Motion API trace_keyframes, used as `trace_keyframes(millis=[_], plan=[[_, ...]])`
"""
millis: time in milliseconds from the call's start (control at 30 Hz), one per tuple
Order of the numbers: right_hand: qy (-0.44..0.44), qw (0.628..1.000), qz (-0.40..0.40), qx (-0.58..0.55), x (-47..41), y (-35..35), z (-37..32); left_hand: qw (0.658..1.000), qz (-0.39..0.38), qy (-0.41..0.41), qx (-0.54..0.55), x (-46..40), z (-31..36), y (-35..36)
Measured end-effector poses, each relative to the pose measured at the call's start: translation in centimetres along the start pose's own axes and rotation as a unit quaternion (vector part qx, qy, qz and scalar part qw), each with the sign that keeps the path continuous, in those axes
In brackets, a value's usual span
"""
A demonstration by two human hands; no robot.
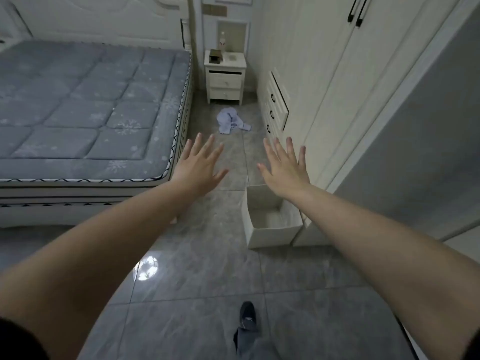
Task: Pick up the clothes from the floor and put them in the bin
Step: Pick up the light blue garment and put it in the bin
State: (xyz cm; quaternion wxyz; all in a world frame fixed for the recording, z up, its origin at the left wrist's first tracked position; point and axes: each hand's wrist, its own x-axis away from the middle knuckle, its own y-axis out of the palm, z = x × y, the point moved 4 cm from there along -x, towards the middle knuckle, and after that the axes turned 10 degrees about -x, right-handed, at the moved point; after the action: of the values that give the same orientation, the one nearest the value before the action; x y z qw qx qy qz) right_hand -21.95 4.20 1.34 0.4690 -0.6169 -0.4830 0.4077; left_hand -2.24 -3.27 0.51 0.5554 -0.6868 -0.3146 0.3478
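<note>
A crumpled pale blue garment [230,121] lies on the grey tiled floor, far ahead near the nightstand. A white square bin [270,232] stands on the floor against the wardrobe, nearer to me, and looks empty inside. My left hand [200,165] and my right hand [284,168] are both stretched out in front of me, palms down, fingers spread, holding nothing. They hover well short of the garment. My right wrist hides the bin's far right corner.
A bed with a blue-grey quilted mattress [85,107] fills the left side. A white wardrobe [337,100] with a low drawer unit [275,105] runs along the right. A white nightstand [225,76] stands at the far end of the aisle. My shoe [248,317] is on the tiles below.
</note>
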Motion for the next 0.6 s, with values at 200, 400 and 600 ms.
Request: trace_keyframes(millis=[200, 400, 600], plan=[[0.039, 0.998, -0.029, -0.046, -7.8, 1.6, 2.5, 0.999, -0.029, -0.039, 0.007, -6.3, -2.1, 1.2], [0.057, 0.995, -0.068, -0.047, -17.3, 1.6, 5.9, 0.989, -0.110, -0.096, 0.037, -15.3, -4.0, 3.2], [0.070, 0.993, -0.090, -0.017, -27.3, 2.2, 7.7, 0.982, -0.142, -0.105, 0.063, -22.6, -7.4, 4.8]])
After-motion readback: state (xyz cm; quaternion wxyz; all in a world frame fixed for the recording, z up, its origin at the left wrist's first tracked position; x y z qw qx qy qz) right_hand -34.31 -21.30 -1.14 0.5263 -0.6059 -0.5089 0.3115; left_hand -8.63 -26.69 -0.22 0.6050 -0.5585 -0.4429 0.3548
